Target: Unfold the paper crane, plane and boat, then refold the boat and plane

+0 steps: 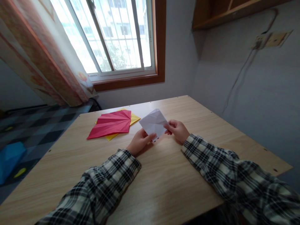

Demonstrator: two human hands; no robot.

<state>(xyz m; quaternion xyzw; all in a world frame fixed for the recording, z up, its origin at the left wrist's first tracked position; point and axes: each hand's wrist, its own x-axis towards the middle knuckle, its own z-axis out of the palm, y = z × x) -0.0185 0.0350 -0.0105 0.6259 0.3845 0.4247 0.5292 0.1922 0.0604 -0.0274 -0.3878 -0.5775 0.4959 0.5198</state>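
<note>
**White sheet held up over the desk**

I sat at a pale wooden table [164, 187] pushed into the corner of a grey-walled room. A window [117, 34] with a brown wooden frame stood ahead of me, bright with daylight, and a patterned curtain [42, 56] hung to its left. A wooden shelf [222, 12] ran along the upper right wall, with a wall socket [272, 40] below it and a cable trailing down. The floor to my left was checked in dark and light squares.

On the table, beyond my left hand, lay a creased red paper [112, 124] resting on top of a yellow paper [134, 118] (only the yellow edges showed).

Both my forearms, in plaid sleeves, reached forward over the tabletop. My left hand [140, 142] was closed in a pinch on the lower left edge of the white paper [153, 122], thumb on top. My right hand [178, 129] gripped its right edge, fingers curled in. The creased sheet was lifted between them, tilted, just above the table near its middle.
</note>
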